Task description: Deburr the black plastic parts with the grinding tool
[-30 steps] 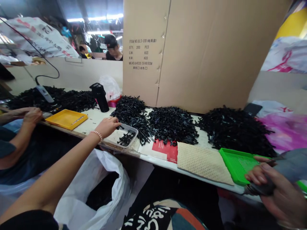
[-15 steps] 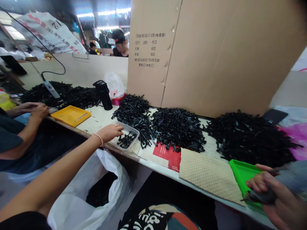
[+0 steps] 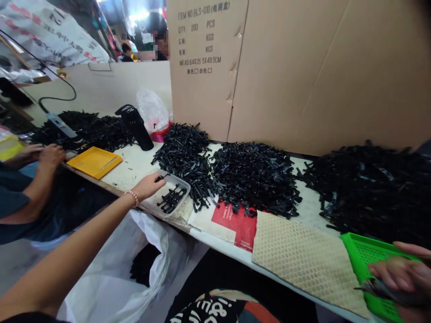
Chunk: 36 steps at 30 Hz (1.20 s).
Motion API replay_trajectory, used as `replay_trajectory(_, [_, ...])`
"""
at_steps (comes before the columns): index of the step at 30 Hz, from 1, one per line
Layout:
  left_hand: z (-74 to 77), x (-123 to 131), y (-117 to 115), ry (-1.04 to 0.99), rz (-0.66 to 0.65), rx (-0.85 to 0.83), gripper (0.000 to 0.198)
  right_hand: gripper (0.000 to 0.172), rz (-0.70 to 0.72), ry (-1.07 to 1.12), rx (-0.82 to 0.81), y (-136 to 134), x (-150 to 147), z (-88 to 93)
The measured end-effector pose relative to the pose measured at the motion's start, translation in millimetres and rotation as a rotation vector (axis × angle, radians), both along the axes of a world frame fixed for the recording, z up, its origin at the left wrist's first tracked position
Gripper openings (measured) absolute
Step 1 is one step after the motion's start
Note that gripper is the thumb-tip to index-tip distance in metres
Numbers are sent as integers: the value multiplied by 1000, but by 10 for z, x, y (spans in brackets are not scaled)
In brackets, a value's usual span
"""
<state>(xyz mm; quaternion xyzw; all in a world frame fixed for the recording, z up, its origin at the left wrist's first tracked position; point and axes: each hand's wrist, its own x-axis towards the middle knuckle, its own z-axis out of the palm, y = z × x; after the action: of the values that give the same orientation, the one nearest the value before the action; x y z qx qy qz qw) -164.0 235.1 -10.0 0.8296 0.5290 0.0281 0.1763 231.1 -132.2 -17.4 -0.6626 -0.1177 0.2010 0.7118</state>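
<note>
Since half a second ago, the left hand (image 3: 147, 186) has drawn back slightly to the left over the shallow, clear plastic container (image 3: 182, 202), and we now see a small slender black part (image 3: 159, 178) pinched between its thumb and fingers. Below, several black parts with rounded ends (image 3: 171, 199) lie side by side in the container, more of them uncovered than before. We notice also that our view has turned downward, because the printing on the tall brown cardboard carton (image 3: 286, 80) sits higher. The right hand (image 3: 399, 274) is cut more by the edge of our view; its fingers close around a grey tool (image 3: 387, 291) with a thin pointed tip, above the green perforated plastic tray (image 3: 353, 253). The two hands remain well apart. Beside the tray, the beige honeycomb-patterned mat (image 3: 303, 260) lies as earlier, and so does the middle heap of loose black pieces (image 3: 256, 175). At far left, the co-worker's hands (image 3: 50, 154) are close together; what they hold, we cannot tell.
</note>
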Motion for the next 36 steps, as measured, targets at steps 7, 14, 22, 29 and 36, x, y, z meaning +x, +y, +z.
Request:
replay_trajectory(7, [-142,158,-47,162,65,-76,39,32,4,27,41,52,-2,-27])
replay_trajectory(14, [-182,116,-14,32,129,-162,21,31,8,65,66,91,-22,-24])
replay_trajectory(22, [-241,53,-44,10,144,-174,24,31,9,68,61,102,-51,-22])
replay_trajectory(29, [-224,79,-33,12,151,-131,18,37,-7,82,62,111,-90,31])
replay_trajectory(36, [-173,71,-47,-55,193,-181,14,42,3,101,66,72,-69,-5])
